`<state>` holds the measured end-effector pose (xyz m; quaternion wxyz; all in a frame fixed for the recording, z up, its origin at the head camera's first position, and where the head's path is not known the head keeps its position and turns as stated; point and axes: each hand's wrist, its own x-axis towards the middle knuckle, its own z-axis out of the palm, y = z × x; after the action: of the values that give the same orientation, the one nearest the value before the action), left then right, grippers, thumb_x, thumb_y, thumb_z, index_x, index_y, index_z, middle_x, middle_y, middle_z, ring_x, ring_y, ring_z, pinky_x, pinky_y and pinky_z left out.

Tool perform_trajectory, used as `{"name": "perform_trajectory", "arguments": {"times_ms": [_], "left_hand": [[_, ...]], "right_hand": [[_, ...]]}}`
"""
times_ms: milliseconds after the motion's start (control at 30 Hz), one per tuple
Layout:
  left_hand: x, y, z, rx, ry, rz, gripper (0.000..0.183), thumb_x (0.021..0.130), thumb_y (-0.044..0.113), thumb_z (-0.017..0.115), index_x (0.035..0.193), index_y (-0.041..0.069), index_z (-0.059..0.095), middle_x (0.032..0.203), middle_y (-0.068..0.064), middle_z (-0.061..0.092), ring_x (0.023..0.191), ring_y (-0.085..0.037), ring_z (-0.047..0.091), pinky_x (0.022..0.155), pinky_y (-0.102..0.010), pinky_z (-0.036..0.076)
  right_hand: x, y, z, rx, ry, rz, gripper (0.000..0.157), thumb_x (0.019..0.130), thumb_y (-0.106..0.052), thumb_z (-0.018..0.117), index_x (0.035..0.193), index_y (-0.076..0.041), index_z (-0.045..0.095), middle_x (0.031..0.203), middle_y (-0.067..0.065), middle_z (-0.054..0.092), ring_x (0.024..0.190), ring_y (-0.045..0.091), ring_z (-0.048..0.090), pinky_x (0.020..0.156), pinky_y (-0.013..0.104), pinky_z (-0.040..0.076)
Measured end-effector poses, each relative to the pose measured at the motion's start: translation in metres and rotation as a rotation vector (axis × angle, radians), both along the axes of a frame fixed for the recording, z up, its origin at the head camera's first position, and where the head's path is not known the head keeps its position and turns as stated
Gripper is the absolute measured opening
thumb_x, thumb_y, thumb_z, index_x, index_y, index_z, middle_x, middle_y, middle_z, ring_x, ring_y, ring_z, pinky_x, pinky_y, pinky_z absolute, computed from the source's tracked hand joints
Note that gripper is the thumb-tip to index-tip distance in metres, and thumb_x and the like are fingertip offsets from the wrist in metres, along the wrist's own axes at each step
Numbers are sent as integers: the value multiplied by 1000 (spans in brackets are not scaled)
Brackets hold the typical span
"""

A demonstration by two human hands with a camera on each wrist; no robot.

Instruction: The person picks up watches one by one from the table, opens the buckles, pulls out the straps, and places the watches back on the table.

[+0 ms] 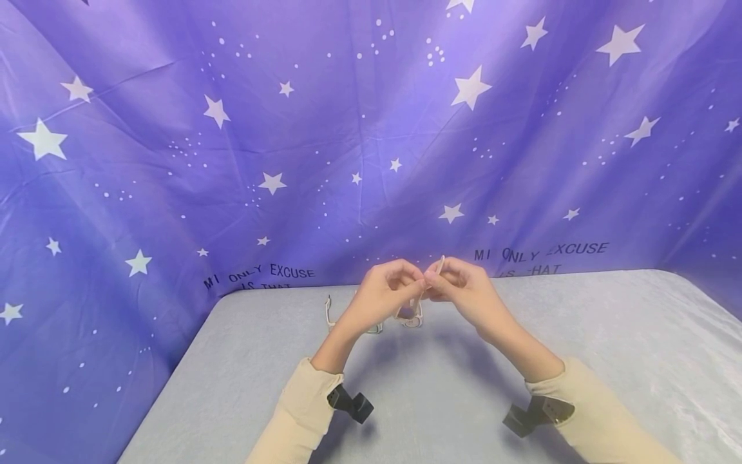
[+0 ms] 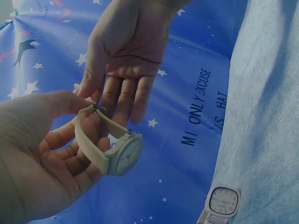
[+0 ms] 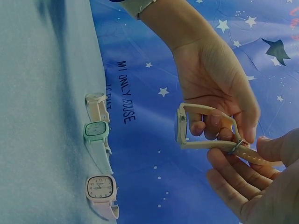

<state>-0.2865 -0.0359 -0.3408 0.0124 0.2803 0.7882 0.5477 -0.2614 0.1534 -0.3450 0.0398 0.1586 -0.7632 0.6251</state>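
A wristwatch (image 2: pixel 127 156) with a round pale dial and a cream strap hangs in the air between both hands, its strap joined into a loop at the metal buckle (image 3: pixel 237 145). My left hand (image 1: pixel 390 293) pinches the strap beside the buckle between thumb and fingers. The loose strap end (image 3: pixel 259 157) lies between the thumb and fingers of my right hand (image 1: pixel 466 290), and its tip sticks up above that hand in the head view. The fingertips of the two hands meet at the buckle, partly hiding it.
Three more watches stand in a row on the grey cloth-covered table (image 1: pixel 580 322): a pale pink square one (image 3: pixel 100 187), a mint green one (image 3: pixel 96 130) and a beige one (image 3: pixel 96 99). A purple star-printed curtain (image 1: pixel 371 129) hangs behind the table's far edge.
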Motion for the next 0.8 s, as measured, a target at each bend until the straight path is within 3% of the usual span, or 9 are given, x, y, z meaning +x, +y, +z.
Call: {"name": "perform_trajectory", "arguments": {"times_ms": [200,567,800], "left_hand": [[-1,-1,-1,-9,14,8,11,94,8,66,103,6,71,88,-12,75,64,-13,65,50,-21,48],[-1,-1,-2,49,-37,-18,12,90,4,67,102,5,70,86,-14,72,63,-17,65,53,-28,56],[-1,-1,-2,57,-18,-29,11,92,4,66,103,4,69,88,-17,72,62,-17,63,54,-31,59]], "right_hand": [[1,-1,0,-7,7,-1,27,102,-16,61,114,8,62,110,23,73,91,11,74,89,34,62],[0,-1,-1,-1,2,-6,27,102,-17,63,113,8,62,107,21,74,90,10,73,88,33,62],[-1,-1,-2,-8,8,-12,27,102,-16,63,113,8,62,111,24,73,90,9,74,87,32,62]]}}
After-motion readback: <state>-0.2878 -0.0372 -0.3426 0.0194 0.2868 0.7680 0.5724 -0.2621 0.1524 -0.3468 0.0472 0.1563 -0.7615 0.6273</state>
